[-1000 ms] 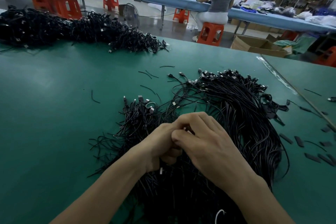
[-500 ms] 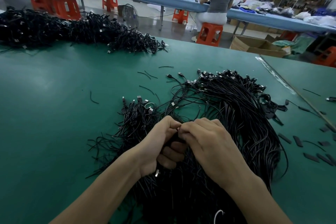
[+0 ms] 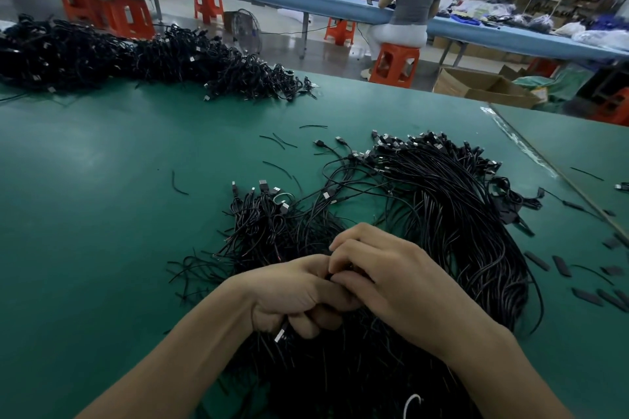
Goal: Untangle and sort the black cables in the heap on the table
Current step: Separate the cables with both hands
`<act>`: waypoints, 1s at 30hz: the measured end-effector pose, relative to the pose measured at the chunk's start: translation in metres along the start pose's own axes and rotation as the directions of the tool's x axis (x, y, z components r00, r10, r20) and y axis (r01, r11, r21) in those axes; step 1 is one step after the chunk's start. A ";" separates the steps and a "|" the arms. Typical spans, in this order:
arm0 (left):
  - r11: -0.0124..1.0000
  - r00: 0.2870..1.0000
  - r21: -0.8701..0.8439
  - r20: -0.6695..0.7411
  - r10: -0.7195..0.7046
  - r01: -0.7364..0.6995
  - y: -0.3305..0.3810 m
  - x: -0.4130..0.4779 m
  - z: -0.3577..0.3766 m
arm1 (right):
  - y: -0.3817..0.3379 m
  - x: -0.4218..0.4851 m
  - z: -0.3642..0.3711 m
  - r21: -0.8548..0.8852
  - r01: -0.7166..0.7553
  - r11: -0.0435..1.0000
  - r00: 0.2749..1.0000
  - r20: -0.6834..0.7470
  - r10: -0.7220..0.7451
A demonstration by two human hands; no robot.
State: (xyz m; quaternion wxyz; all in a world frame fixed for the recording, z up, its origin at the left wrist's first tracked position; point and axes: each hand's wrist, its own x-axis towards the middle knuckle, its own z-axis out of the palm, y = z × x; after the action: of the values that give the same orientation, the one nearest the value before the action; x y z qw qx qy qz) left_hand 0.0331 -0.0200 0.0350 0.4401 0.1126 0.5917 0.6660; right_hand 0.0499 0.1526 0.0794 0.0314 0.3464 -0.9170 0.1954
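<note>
The heap of black cables (image 3: 459, 214) lies on the green surface (image 3: 102, 231), directly under both hands. Over its near side, the left hand (image 3: 296, 296) has its grip curled round a bunch of strands, with a USB plug (image 3: 279, 336) poking out below. The right hand (image 3: 391, 279) pinches strands just beside it. Untangling seems underway; next, one cable needs teasing free without dragging its neighbours.

The green surface (image 3: 102, 214) carries a black cable heap (image 3: 459, 214) toward 5 o'clock, a second cable heap (image 3: 136, 58) at 10 o'clock, wire offcuts (image 3: 177, 185) between them, and flat black strips (image 3: 537, 261) at 3 o'clock.
</note>
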 end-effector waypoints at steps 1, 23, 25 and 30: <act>1.000 1.000 0.006 -0.003 -0.009 0.009 -0.001 0.001 0.000 | 0.000 0.000 -0.002 0.007 -0.004 1.000 1.000 0.019 0.004; 0.839 0.997 -0.538 -0.030 0.073 -0.077 -0.001 0.012 0.004 | 0.003 -0.002 0.013 -0.076 -0.053 0.996 0.971 -0.238 0.033; 0.800 0.987 -0.578 -0.090 0.133 -0.160 0.002 0.014 0.008 | 0.005 0.000 0.015 -0.080 -0.064 0.995 0.942 -0.335 0.034; 0.767 0.897 -0.471 -0.301 0.324 -0.436 0.009 0.018 0.020 | 0.005 0.003 0.018 0.201 -0.130 0.971 0.837 -0.503 0.216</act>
State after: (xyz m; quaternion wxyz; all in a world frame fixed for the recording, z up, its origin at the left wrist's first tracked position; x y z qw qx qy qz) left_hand 0.0314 0.0075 0.0419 0.2467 0.0374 0.3923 0.8853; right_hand 0.0460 0.1473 0.0619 0.2330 0.1973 -0.8831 0.3563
